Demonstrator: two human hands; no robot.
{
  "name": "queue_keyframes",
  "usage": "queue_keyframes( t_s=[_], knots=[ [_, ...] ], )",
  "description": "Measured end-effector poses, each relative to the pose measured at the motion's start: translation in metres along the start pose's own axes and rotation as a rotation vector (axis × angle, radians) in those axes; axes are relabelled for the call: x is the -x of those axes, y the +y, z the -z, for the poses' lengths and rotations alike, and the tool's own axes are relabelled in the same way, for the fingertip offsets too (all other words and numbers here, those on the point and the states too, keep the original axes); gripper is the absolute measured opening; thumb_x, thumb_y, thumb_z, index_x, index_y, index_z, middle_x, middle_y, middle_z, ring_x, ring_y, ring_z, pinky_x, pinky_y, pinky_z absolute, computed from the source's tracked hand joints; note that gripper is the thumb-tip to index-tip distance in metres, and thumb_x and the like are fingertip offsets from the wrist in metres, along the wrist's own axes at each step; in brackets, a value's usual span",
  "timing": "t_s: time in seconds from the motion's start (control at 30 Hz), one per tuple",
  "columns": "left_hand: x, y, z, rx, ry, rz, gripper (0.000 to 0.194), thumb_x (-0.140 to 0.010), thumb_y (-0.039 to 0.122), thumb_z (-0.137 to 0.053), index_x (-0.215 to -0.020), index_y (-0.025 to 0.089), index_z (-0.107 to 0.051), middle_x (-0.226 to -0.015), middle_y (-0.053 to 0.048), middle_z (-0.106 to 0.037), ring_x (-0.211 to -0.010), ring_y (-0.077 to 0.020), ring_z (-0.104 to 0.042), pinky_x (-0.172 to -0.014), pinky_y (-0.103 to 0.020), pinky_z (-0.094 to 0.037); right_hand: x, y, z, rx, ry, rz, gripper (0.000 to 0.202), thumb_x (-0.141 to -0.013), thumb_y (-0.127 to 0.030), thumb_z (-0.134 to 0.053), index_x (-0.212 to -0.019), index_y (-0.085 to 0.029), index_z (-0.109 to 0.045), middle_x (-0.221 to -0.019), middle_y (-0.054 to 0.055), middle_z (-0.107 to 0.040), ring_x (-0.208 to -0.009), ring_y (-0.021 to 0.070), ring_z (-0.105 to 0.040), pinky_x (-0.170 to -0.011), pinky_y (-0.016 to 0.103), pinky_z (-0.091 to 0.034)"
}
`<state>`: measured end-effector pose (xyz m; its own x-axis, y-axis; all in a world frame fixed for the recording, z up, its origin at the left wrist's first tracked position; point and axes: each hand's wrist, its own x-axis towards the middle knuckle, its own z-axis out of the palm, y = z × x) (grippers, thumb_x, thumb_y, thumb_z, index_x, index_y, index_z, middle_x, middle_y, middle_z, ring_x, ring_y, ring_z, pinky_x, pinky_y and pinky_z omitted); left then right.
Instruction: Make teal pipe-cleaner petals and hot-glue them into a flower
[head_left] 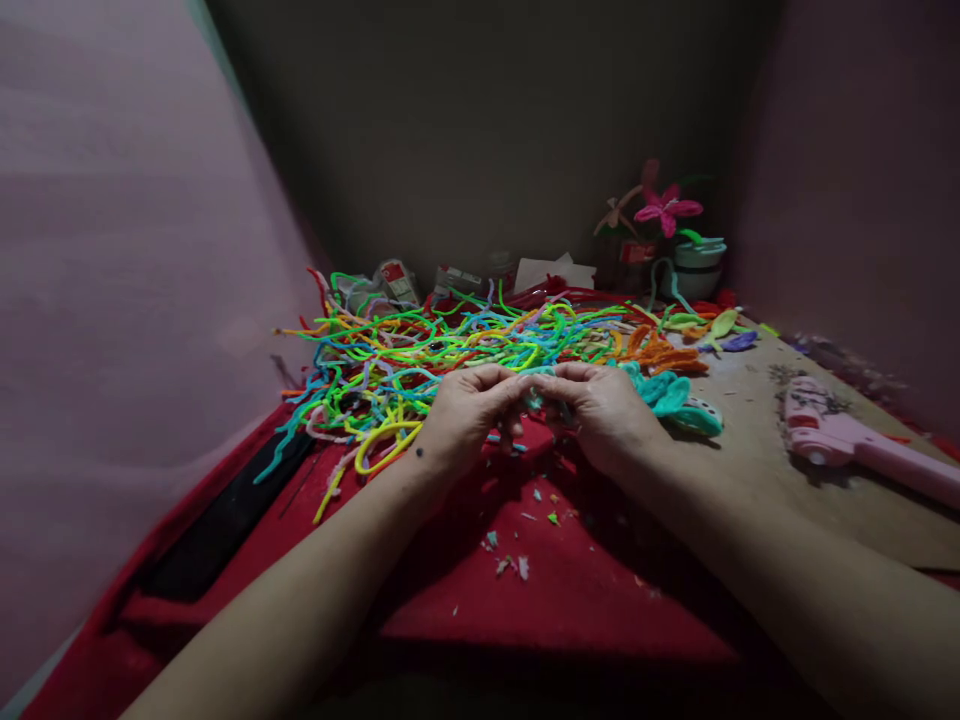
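My left hand [476, 405] and my right hand [596, 400] meet at the middle, fingertips pinched together. Between them is a small teal fuzzy piece [535, 398], mostly covered by the fingers. Just behind the hands spreads a tangled heap of colourful pipe cleaners [420, 345]. Teal looped fuzzy shapes [671, 393] lie right beside my right hand, with orange ones [656, 352] behind them.
A pink glue gun [862, 440] rests on a brown board [750, 400] at the right. Small scraps dot the red cloth [585, 610]. A black strip [225, 520] lies at left. Behind stand a pale pot [699, 268] and a pink fuzzy flower [667, 208].
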<state>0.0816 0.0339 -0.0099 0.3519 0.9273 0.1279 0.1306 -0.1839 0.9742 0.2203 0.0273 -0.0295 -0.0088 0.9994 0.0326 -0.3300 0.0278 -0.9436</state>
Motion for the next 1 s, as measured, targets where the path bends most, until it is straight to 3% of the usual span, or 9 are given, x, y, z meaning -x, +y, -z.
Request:
queue_keyframes(
  t_s=[0.27, 0.4, 0.5, 0.67, 0.83, 1.0],
  knots=[
    [0.0016, 0.0023, -0.0009, 0.066, 0.073, 0.053, 0.023, -0.064, 0.030, -0.068, -0.062, 0.014, -0.052, -0.046, 0.005, -0.049, -0.038, -0.0050, -0.042, -0.036, -0.017, -0.035, -0.0019, 0.0038, 0.0012, -0.019, -0.061, 0.008, 0.021, -0.061, -0.030, -0.068, -0.056, -0.012, -0.058, -0.048, -0.002, -0.051, -0.043, 0.0067, -0.041, -0.044, 0.023, -0.028],
    [-0.0015, -0.0017, 0.0003, 0.199, -0.015, 0.157, 0.024, -0.062, 0.022, -0.069, -0.065, 0.015, -0.047, -0.047, 0.007, -0.049, -0.035, -0.0034, -0.040, -0.034, -0.015, -0.032, -0.0014, 0.0050, 0.0000, -0.098, -0.064, -0.027, 0.021, -0.057, -0.028, -0.071, -0.055, -0.013, -0.057, -0.047, -0.002, -0.051, -0.042, 0.0069, -0.042, -0.043, 0.022, -0.029],
    [-0.0036, -0.0036, 0.0005, 0.269, -0.084, 0.214, 0.025, -0.062, 0.020, -0.068, -0.067, 0.015, -0.044, -0.049, 0.005, -0.052, -0.038, -0.0067, -0.049, -0.035, -0.016, -0.035, -0.0009, 0.0036, -0.0007, -0.120, -0.080, -0.045, 0.021, -0.057, -0.028, -0.071, -0.054, -0.014, -0.055, -0.047, -0.002, -0.051, -0.040, 0.0072, -0.042, -0.041, 0.022, -0.029],
    [-0.0024, -0.0020, -0.0011, 0.206, -0.099, 0.143, 0.028, -0.063, 0.019, -0.068, -0.078, 0.016, -0.044, -0.058, 0.003, -0.059, -0.055, -0.0130, -0.061, -0.051, -0.025, -0.050, -0.0025, -0.0001, -0.0005, -0.146, -0.059, -0.040, 0.021, -0.059, -0.026, -0.069, -0.053, -0.015, -0.052, -0.044, -0.004, -0.047, -0.039, 0.0064, -0.040, -0.039, 0.022, -0.026],
    [-0.0025, 0.0002, -0.0004, 0.110, -0.166, 0.115, 0.028, -0.063, 0.016, -0.067, -0.080, 0.016, -0.045, -0.054, 0.005, -0.055, -0.045, -0.0106, -0.057, -0.045, -0.022, -0.047, -0.0038, -0.0006, -0.0005, -0.166, 0.003, -0.060, 0.020, -0.054, -0.023, -0.071, -0.052, -0.014, -0.053, -0.045, -0.005, -0.046, -0.040, 0.0052, -0.037, -0.038, 0.021, -0.022],
    [-0.0035, -0.0016, 0.0027, 0.142, -0.206, 0.118, 0.023, -0.066, 0.022, -0.066, -0.079, 0.014, -0.049, -0.058, 0.003, -0.057, -0.050, -0.0106, -0.057, -0.048, -0.024, -0.049, -0.0033, -0.0012, 0.0004, -0.188, 0.007, -0.037, 0.020, -0.055, -0.023, -0.072, -0.054, -0.013, -0.054, -0.045, -0.005, -0.046, -0.041, 0.0048, -0.037, -0.039, 0.020, -0.024]
  ],
)
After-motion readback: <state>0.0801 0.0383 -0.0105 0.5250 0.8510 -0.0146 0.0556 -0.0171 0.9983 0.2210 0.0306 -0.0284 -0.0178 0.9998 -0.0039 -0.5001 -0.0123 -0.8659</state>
